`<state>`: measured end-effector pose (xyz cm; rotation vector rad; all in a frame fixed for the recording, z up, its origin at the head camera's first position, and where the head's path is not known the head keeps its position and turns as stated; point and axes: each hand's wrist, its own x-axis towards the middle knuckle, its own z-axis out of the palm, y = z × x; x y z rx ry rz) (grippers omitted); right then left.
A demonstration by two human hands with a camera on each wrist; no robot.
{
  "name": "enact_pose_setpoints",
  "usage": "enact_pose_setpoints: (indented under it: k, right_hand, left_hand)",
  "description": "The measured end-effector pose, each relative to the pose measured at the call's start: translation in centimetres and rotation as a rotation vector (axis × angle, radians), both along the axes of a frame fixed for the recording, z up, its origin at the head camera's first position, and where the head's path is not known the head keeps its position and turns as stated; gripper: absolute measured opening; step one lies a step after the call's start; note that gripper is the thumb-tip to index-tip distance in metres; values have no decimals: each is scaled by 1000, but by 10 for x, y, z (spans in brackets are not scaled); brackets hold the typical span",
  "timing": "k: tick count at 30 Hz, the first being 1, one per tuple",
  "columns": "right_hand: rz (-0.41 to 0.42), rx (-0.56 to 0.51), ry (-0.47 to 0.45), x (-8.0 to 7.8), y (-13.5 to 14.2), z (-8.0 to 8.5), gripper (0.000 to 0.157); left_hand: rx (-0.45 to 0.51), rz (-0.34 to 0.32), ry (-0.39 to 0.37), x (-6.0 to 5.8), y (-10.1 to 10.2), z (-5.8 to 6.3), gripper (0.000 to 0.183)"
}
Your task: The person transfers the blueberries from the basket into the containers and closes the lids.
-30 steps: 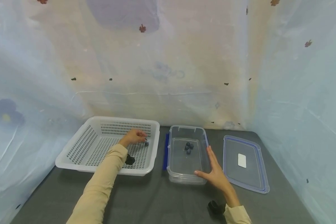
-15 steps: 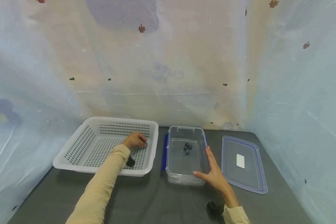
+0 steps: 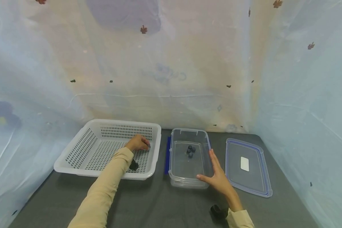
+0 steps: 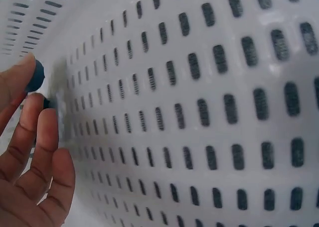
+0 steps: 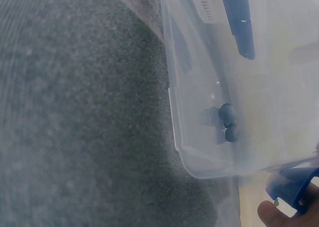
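Note:
Inside the white slotted basket (image 3: 102, 174), near its right wall, my left hand (image 3: 138, 143) pinches a small round blueberry (image 4: 36, 77). Its thumb is against the berry in the left wrist view, and the other fingers are loosely bent below. Part of a second dark blue thing (image 4: 47, 103) shows behind those fingers. My right hand (image 3: 218, 178), fingers straight and thumb spread, rests against the right side of the clear plastic container (image 3: 188, 177). Several blueberries (image 3: 190, 150) lie on the container's floor. Only fingertips (image 5: 271, 214) of the right hand show beside a blue clip flap (image 5: 294, 187).
A clear lid (image 3: 249, 177) with a blue rim and white label lies right of the container. Another blue flap (image 3: 167, 155) hangs on the container's left side. Grey cloth (image 3: 156, 209) covers the table, and a patterned sheet (image 3: 171, 63) rises behind.
My left hand has come down onto the blueberry that lay near the basket's right wall and now pinches it. The right hand has stayed at the container.

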<state>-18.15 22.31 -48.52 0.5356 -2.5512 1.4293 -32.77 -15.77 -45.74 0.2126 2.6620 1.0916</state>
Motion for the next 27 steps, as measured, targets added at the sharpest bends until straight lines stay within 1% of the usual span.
enact_pose_setpoints:
  k: [3,7,8,11,16,19,23,27]
  right_hand:
    - [0,-1,-3,1,0,1,113]
    - [2,-2,-3,1,0,1,113]
    - [3,-1,-2,1,0,1,113]
    - [0,0,-7,1,0,1,114]
    - [-3,7,-19,0,0,2,113]
    - [0,9,-26,1,0,2,113]
    - [1,4,-34,2,-1,3,112]
    - [2,-5,-36,3,-2,3,111]
  left_hand:
    - [7,13,-13,-2,-1,0,24]
    - [15,12,-12,-3,-1,3,25]
    - [17,3,-2,-3,-1,4,25]
    - [30,2,7,-3,-2,9,23]
    - [53,18,3,-2,-5,18,27]
    - [90,36,-7,-1,-6,24,29]
    - [161,38,-2,1,-6,31,31]
    - [234,12,19,4,-5,38,35]
